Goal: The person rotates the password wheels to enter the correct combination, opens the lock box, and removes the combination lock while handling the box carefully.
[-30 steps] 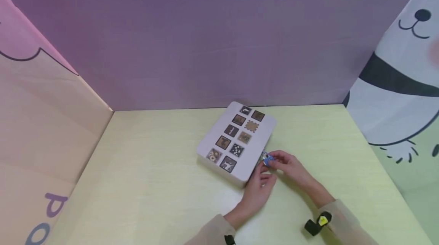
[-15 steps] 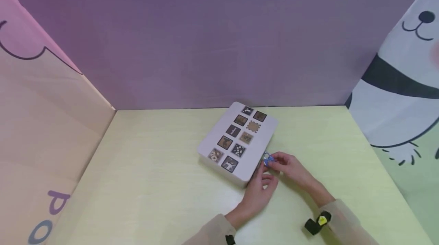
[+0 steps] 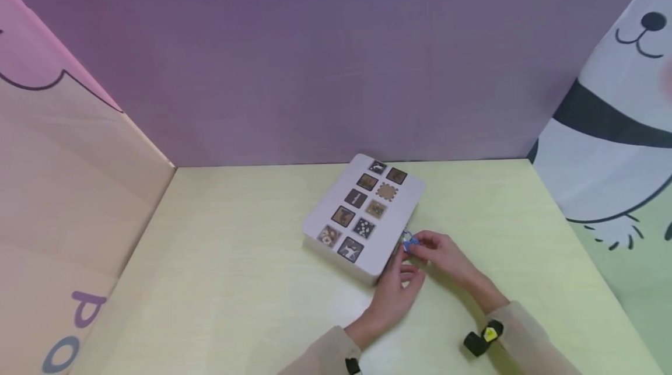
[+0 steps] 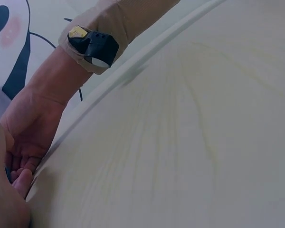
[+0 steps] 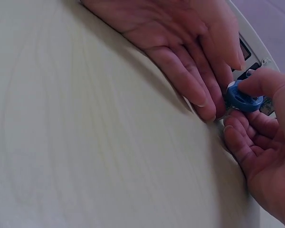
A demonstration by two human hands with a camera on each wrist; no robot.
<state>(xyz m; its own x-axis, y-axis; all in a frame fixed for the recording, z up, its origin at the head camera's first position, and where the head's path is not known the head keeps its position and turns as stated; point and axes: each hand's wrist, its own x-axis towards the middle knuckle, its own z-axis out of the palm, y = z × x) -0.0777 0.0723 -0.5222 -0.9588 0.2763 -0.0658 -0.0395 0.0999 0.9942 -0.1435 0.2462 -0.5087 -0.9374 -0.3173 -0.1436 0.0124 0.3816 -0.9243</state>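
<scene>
Blue padlock-like piece (image 5: 245,101) sits just above the tabletop (image 3: 236,281). Nearest, the left hand (image 3: 392,293) reaches beside it, fingers loosely extended (whether they touch it, I cannot tell). Next, the right hand (image 3: 445,255) pinches it between fingers and thumb, at the long side of a white box (image 3: 384,238). Farthest stands a purple backdrop (image 3: 346,60).

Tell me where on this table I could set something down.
Mostly on the left, between the cream wall and white box; another bare patch lies between the right hand and panda-print curtain. It's crowded at the box's right side, where the left hand sits beside the right at a small blue item.
</scene>
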